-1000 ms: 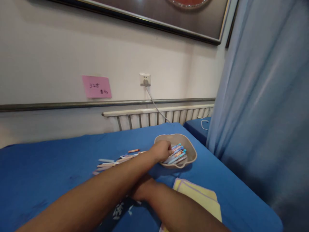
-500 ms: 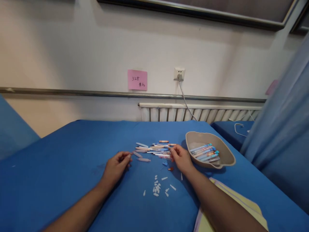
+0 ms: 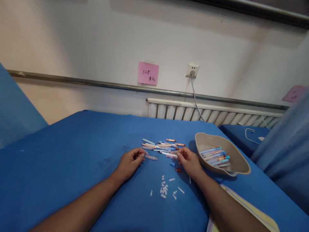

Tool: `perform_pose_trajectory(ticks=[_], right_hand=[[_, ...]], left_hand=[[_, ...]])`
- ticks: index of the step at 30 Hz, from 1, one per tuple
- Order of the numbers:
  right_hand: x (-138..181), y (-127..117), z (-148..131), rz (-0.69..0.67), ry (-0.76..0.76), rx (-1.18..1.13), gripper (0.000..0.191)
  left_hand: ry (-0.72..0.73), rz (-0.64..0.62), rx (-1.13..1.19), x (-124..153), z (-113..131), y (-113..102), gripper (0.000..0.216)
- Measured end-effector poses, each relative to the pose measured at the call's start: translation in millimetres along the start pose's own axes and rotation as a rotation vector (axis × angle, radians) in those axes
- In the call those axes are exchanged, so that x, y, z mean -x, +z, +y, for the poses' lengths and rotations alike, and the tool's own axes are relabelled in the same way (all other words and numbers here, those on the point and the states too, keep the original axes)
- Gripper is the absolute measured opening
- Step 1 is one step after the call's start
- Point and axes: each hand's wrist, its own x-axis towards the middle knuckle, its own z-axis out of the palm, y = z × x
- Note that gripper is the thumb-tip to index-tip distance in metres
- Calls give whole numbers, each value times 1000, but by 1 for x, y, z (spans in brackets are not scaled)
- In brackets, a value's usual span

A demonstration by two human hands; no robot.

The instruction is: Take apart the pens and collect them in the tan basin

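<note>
Left hand: centre of the frame, resting on the blue cover, fingers curled narrow. The fingertips meet the end of a pale barrel. Whether they grip it cannot be told.

Right hand: just right of centre, fingers drawn close together at the near edge of the loose pens. The fingertips hide the contact point, so a grip cannot be confirmed.

Small white pieces lie scattered between the two forearms, too small to identify.

A tan bowl sits just right of the right hand and holds sorted pens.

A yellow cloth at lower right is partly covered by the right forearm and cut off by the frame edge.

On the wall, upper centre: a pink note, its writing illegible, and a socket.
</note>
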Motion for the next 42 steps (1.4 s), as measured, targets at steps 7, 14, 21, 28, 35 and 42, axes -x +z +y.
perform_pose_trajectory(ticks=[7,14,21,28,35,42], right_hand=[[3,1,-3,-48,-2,10,21],[7,2,-12,-110,18,15,16],[10,3,-12,-114,-100,204,15],[5,-5,-12,-115,-175,576,20],[3,-5,-19,-153,-155,765,20],[0,-5,-19,-151,-135,816,23]], left_hand=[[-7,9,55,-2,-1,0,25],[-17,-7,53,-1,-4,0,23],[14,-10,55,0,-5,0,22],[29,-12,-36,1,-2,-1,21],[310,-173,-378,15,23,34,19],[311,-297,-604,5,33,73,10]])
